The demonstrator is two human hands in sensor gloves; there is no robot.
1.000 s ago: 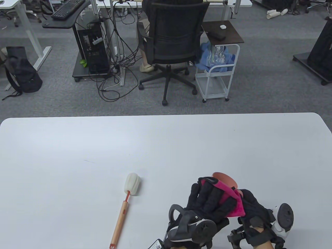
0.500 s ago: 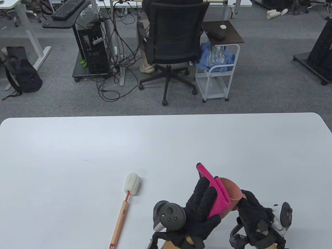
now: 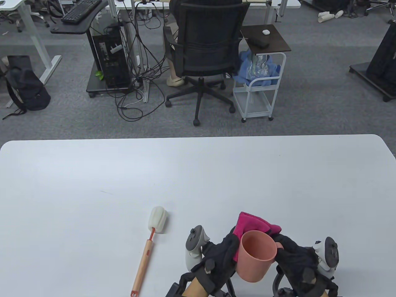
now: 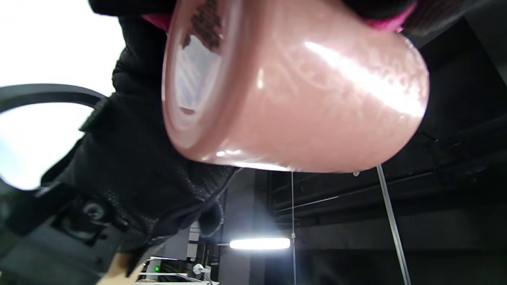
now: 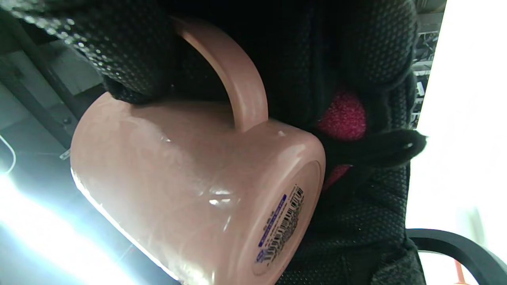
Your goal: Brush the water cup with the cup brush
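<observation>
The salmon-pink water cup (image 3: 258, 256) is held above the table near its front edge, mouth up towards the table view. My right hand (image 3: 286, 249) grips its handle (image 5: 237, 87). My left hand (image 3: 229, 247) holds a magenta cloth (image 3: 253, 224) against the cup's far and left side. The cup (image 4: 293, 87) fills the left wrist view, and its labelled base (image 5: 285, 225) shows in the right wrist view beside the cloth (image 5: 342, 116). The cup brush (image 3: 148, 247), with a white sponge head and a wooden handle, lies on the table to the left, touched by neither hand.
The white table (image 3: 198, 173) ends at a far edge, with an office chair (image 3: 204, 55), a small white cart (image 3: 260, 77) and cables on the carpet beyond.
The cup has turned so its mouth faces up. My left hand has rolled from lying over the cup with the cloth to its left side. Both hands drew nearer the front edge.
</observation>
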